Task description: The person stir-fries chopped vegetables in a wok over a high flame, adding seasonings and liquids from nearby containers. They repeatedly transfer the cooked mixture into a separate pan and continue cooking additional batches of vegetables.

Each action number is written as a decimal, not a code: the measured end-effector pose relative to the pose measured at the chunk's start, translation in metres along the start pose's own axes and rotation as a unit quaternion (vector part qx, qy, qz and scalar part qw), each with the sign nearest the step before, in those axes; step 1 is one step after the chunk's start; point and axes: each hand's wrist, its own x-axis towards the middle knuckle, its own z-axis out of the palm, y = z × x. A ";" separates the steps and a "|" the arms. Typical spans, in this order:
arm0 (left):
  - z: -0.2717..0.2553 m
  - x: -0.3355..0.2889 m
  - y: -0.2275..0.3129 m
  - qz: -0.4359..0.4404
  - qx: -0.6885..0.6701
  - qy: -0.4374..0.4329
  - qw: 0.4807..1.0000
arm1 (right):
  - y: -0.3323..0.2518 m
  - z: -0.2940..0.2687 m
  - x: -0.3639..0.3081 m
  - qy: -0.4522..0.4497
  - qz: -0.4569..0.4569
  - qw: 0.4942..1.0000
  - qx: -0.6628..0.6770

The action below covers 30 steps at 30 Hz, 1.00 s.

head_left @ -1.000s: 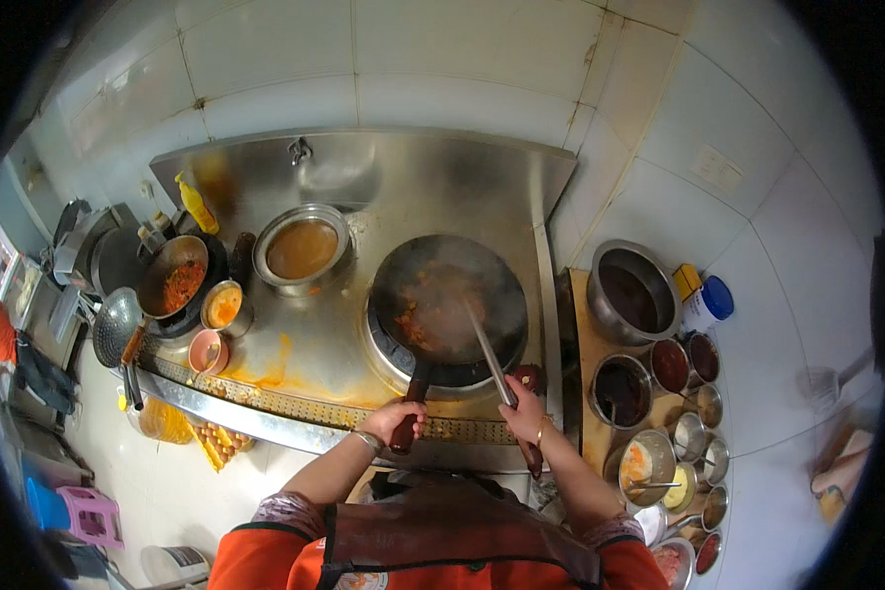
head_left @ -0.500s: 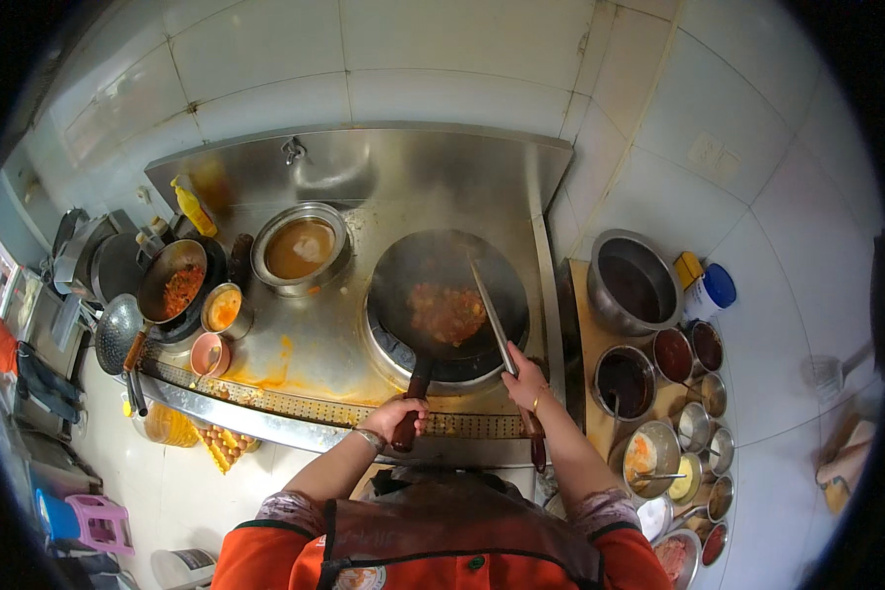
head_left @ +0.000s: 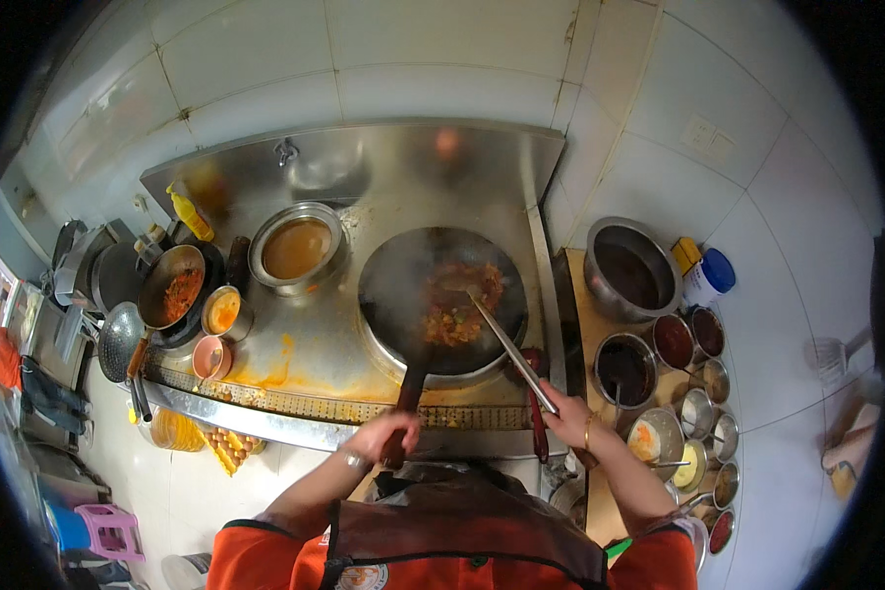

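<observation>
My left hand (head_left: 387, 439) is closed around the dark wooden handle (head_left: 412, 388) of a black wok (head_left: 388, 280). The wok sits over the right-hand burner, and steam drifts up from it. Reddish-orange chopped food (head_left: 454, 329) lies in the wok's right half. My right hand (head_left: 567, 421) grips a long metal cooking ladle (head_left: 514, 354) that slants down to the left; its far end is in the food, and the head's shape is partly hidden. Next to that hand, a red-handled utensil (head_left: 539, 423) rests on the stove's front edge.
To the wok's left stands a metal pot of brown broth (head_left: 298, 248). Farther left are a smaller pan with red food (head_left: 172, 285), an orange-filled cup (head_left: 223, 311) and a perforated skimmer (head_left: 120, 339). A large steel pot (head_left: 631, 270) and several seasoning bowls (head_left: 624, 369) crowd the right counter.
My right hand has shifted right and toward me with the ladle. The food has moved and spread in the wok, whose rim sits slightly farther left.
</observation>
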 end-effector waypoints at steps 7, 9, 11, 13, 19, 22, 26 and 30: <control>0.024 -0.046 -0.001 -0.005 0.075 0.051 0.996 | -0.047 -0.047 -0.051 -0.161 0.088 0.918 0.352; 0.009 -0.007 0.007 0.004 -0.045 0.025 0.999 | -0.048 -0.049 -0.034 -0.183 0.072 0.931 0.307; 0.014 0.007 0.010 -0.029 -0.088 0.057 0.994 | -0.037 -0.037 -0.014 -0.170 0.070 0.958 0.219; 0.035 0.008 0.016 -0.051 -0.080 0.093 0.991 | -0.016 -0.008 0.006 -0.080 0.026 0.996 -0.011; 0.040 -0.074 -0.014 -0.010 0.132 0.128 0.983 | -0.035 -0.014 -0.036 -0.047 0.009 0.994 0.097; 0.015 -0.044 -0.009 0.096 0.136 -0.012 0.986 | -0.057 -0.048 -0.054 -0.170 0.089 0.930 0.315; 0.023 0.015 0.010 -0.029 -0.092 0.110 0.989 | -0.046 -0.045 -0.024 -0.172 0.066 0.942 0.279; 0.028 -0.019 -0.009 0.052 0.054 0.047 0.996 | -0.009 0.004 0.001 -0.004 0.004 0.991 -0.130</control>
